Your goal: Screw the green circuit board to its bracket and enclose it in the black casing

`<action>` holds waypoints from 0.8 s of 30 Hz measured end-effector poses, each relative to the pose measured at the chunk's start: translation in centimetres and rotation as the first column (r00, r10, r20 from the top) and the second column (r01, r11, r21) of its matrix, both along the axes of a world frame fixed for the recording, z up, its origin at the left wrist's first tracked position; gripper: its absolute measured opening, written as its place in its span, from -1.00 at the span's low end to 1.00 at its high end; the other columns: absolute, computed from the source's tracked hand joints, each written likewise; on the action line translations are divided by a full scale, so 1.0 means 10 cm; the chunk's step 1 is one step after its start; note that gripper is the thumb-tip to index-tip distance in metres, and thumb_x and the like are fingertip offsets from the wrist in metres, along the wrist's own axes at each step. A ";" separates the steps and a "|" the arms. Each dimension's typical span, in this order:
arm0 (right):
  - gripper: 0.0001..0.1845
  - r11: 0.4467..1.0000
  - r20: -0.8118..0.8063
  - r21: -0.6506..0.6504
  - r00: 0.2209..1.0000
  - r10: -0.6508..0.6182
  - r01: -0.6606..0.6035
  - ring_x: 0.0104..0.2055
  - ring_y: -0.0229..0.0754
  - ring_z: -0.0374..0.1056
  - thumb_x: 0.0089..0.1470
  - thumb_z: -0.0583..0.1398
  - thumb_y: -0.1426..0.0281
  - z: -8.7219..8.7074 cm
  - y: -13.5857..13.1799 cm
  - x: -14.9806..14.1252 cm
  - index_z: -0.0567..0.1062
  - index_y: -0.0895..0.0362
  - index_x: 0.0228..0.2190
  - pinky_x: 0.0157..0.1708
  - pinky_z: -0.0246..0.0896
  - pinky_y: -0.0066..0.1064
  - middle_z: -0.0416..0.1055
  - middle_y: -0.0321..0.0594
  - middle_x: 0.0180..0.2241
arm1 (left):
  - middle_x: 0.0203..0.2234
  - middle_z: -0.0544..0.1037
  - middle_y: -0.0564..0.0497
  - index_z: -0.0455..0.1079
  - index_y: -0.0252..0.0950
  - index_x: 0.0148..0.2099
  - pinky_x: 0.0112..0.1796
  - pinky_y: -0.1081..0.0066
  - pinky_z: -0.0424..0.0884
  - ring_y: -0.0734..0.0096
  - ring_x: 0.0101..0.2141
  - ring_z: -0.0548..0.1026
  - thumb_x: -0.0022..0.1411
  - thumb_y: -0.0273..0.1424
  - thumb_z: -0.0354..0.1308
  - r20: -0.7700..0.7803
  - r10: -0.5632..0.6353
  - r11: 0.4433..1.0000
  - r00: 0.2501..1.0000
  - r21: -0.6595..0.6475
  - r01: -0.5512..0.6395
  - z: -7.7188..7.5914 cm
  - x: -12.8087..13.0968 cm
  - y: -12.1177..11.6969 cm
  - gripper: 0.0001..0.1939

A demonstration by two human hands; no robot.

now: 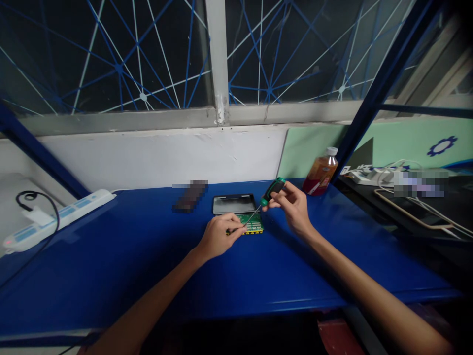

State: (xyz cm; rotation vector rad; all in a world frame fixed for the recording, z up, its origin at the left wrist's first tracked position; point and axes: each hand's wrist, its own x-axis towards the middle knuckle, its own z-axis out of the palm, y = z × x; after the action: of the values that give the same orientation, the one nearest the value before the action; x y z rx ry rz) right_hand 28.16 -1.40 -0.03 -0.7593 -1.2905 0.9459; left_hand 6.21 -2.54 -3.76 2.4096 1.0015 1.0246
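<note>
My right hand (293, 207) grips the black and green handle of a screwdriver (274, 191). The thin shaft slants down and left over a green circuit board (254, 225) with a yellow front edge. My left hand (220, 234) is pinched closed at the screwdriver's tip, over the board's left part. What sits between those fingertips is hidden or too small to name. Right behind the board lies a shallow black-rimmed case (234, 203), its grey inside facing up.
Both arms reach over a blue table (236, 276). At left lies a white power strip (61, 222) with a black cable. A blurred dark object (191, 196) lies behind my left hand. A drink bottle (321, 170) stands back right, near cables and a phone-like frame (402, 209).
</note>
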 end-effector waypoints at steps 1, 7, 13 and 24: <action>-0.80 1.000 0.006 0.003 1.000 -0.004 0.004 -0.59 -0.24 0.40 -0.01 0.25 0.30 0.01 -0.01 0.00 0.37 0.13 -0.36 -0.52 0.38 -0.32 0.39 -0.31 -0.52 | -0.41 0.52 0.01 0.55 -0.28 -0.36 -0.44 0.48 0.31 0.50 -0.47 0.43 0.25 -0.35 0.14 -0.003 0.006 1.000 1.000 0.003 -0.006 0.00 0.00 0.00 -0.80; -0.79 0.999 0.045 0.047 0.999 -0.028 0.026 -0.58 -0.25 0.39 -0.01 0.24 0.28 0.07 -0.06 -0.05 0.36 0.12 -0.37 -0.50 0.39 -0.30 0.40 -0.30 -0.51 | -0.39 0.52 0.00 0.55 -0.27 -0.30 -0.37 0.43 0.35 0.44 -0.42 0.46 0.22 -0.30 0.17 -0.010 0.044 0.998 0.999 0.033 -0.044 0.02 0.01 0.00 -0.81; -0.78 0.996 0.111 0.090 0.994 -0.006 -0.004 -0.54 -0.25 0.37 -0.01 0.25 0.30 0.12 -0.01 -0.11 0.34 0.11 -0.34 -0.59 0.28 -0.37 0.46 -0.23 -0.45 | -0.33 0.52 -0.04 0.55 -0.24 -0.22 -0.27 0.37 0.37 0.36 -0.29 0.47 0.29 -0.33 0.08 0.042 0.081 0.994 0.996 0.076 -0.084 0.11 -0.04 0.05 -0.78; -0.69 0.977 0.350 0.212 0.932 -0.090 0.015 -0.54 -0.28 0.33 -0.01 0.25 0.32 0.06 0.05 -0.34 0.38 0.12 -0.20 -0.53 0.31 -0.39 0.38 -0.33 -0.50 | -0.34 0.52 -0.03 0.53 -0.24 -0.19 -0.24 0.33 0.37 0.34 -0.28 0.45 0.28 -0.40 0.08 0.035 0.027 0.996 0.999 0.080 -0.029 0.11 -0.11 0.09 -0.81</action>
State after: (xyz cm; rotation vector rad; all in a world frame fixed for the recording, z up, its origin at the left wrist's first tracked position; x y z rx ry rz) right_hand 24.73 -0.86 0.60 -0.8235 -1.6500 0.6324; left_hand 5.14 -1.68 -2.70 2.4404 1.0032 1.1325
